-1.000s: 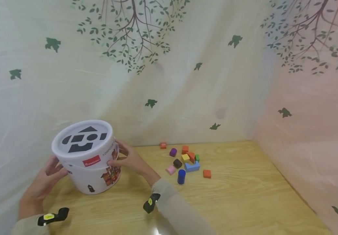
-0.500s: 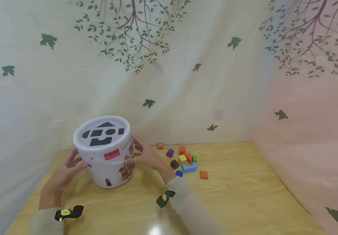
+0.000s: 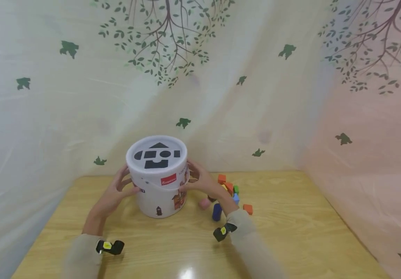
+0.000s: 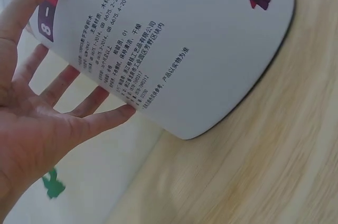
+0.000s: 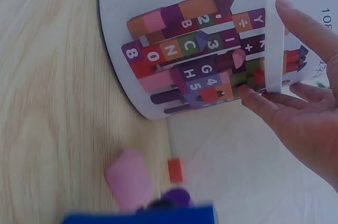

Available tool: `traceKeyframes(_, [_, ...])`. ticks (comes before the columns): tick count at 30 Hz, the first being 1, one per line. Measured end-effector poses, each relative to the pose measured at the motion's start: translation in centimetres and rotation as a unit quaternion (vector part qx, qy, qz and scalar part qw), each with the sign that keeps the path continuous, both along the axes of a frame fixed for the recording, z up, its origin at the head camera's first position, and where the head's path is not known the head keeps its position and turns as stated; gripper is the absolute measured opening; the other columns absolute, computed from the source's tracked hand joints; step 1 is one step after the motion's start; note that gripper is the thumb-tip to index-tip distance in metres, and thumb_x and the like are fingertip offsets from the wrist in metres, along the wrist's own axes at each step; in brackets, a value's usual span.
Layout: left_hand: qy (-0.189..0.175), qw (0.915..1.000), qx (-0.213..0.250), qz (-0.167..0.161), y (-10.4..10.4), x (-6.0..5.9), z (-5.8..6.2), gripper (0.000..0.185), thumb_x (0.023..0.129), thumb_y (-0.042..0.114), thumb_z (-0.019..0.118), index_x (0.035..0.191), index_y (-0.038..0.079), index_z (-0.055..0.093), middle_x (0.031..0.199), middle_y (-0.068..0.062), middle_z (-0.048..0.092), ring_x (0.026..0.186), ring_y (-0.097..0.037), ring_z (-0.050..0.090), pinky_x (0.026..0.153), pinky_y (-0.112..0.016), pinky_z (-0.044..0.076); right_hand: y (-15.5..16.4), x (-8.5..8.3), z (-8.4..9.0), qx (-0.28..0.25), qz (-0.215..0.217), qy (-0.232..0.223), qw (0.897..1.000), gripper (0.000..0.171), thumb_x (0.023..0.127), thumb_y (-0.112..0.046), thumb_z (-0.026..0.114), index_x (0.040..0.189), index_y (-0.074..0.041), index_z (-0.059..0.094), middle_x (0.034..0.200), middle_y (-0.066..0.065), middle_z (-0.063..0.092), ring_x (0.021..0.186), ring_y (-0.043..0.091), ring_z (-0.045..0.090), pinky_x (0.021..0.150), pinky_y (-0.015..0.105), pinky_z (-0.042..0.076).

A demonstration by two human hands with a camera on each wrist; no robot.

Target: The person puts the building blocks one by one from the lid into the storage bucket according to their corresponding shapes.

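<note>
1. White shape-sorter bucket stands upright on the wooden table, mid-table toward the back, with the curtain backdrop at its 12 o'clock.
2. Left hand is at the bucket's 9 o'clock, fingers straight and spread, tips flat on the wall. It presses; nothing is wrapped.
3. Right hand is at 3 o'clock, fingers mostly straight against the wall just under the lid band, thumb up along the band. Again a flat press.
4. Handling, my read: rigid cylinder, printed wall looks smooth, so likely slippery under flat palms. Weight depends on what is inside. Probably light if most blocks are out.
5. Best hold is a 2-hand squeeze at 9 and 3, under the lid step so the lip stops any slide. Do not lift by the lid alone; I cannot tell how firmly it is seated.
6. Loose toy blocks lie at the bucket's 3 o'clock, close behind the right wrist. A blue cylinder block stands upright there and looks easy to topple.
7. Hidden or unclear: bucket contents, the far wall, and several blocks behind the right forearm. In the right wrist view a pink block is blurred and the blue piece at the bottom is cut off. Small print on the left wall is unreadable.
</note>
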State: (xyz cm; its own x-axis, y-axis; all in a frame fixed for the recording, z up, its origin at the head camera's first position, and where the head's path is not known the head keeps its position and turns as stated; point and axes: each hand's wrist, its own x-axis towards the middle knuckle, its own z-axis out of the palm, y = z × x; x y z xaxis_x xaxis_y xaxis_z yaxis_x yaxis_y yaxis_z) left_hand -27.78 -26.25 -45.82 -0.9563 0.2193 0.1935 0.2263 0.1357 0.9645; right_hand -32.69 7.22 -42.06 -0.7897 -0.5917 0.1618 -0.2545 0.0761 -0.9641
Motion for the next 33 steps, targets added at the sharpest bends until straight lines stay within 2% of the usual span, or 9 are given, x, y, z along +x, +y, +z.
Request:
traceKeyframes(6, [0.010, 0.9998, 0.010, -0.015, 1.7, -0.6, -0.3, 0.092, 0.094, 0.009, 0.070, 0.162, 0.038, 0.016, 0.170, -0.011, 0.014, 0.148, -0.048, 0.026, 0.113, -0.077, 0.025, 2.0, -0.1, -0.3, 0.021, -0.016, -0.001, 1.000, 0.098, 0.080, -0.011, 0.086, 0.157, -0.040, 0.032, 0.162, -0.003, 0.040, 0.146, 0.030, 0.044, 0.113, 0.043, 0.047])
traceKeyframes(14, [0.010, 0.9998, 0.009, -0.014, 2.4, -0.8, -0.2, 0.094, 0.093, 0.010, 0.072, 0.162, 0.038, 0.015, 0.170, -0.011, 0.014, 0.149, -0.048, 0.026, 0.114, -0.077, 0.022, 3.0, 0.2, 0.0, 0.036, -0.018, 0.003, 0.999, 0.099, 0.081, -0.016, 0.086, 0.158, -0.040, 0.029, 0.165, -0.002, 0.036, 0.151, 0.032, 0.037, 0.115, 0.047, 0.044])
traceKeyframes(23, [0.007, 0.9999, -0.004, -0.008, 1.3, -0.9, 0.0, 0.092, 0.095, 0.011, 0.069, 0.162, 0.039, 0.013, 0.170, -0.012, 0.013, 0.150, -0.049, 0.024, 0.112, -0.075, 0.029, 1.6, 0.3, 0.4, 0.028, -0.021, -0.002, 0.999, 0.099, 0.080, -0.009, 0.085, 0.157, -0.041, 0.032, 0.160, -0.004, 0.042, 0.145, 0.028, 0.045, 0.114, 0.043, 0.046])
traceKeyframes(28, [-0.002, 0.9999, -0.006, -0.008, 0.7, -1.1, -0.4, 0.091, 0.096, 0.013, 0.069, 0.162, 0.041, 0.014, 0.171, -0.009, 0.013, 0.151, -0.049, 0.022, 0.112, -0.076, 0.030, 1.0, 0.3, 0.2, 0.019, -0.020, -0.006, 1.000, 0.101, 0.081, -0.009, 0.085, 0.157, -0.043, 0.029, 0.162, -0.002, 0.040, 0.145, 0.029, 0.044, 0.114, 0.045, 0.046])
traceKeyframes(33, [-0.004, 0.9999, -0.010, -0.012, 0.5, -1.2, -0.1, 0.087, 0.098, 0.016, 0.066, 0.162, 0.041, 0.013, 0.171, -0.009, 0.013, 0.151, -0.048, 0.021, 0.113, -0.074, 0.030, 0.9, 0.1, 0.2, 0.025, -0.020, -0.002, 1.000, 0.101, 0.081, -0.009, 0.085, 0.158, -0.043, 0.028, 0.162, -0.002, 0.040, 0.145, 0.029, 0.045, 0.114, 0.045, 0.046])
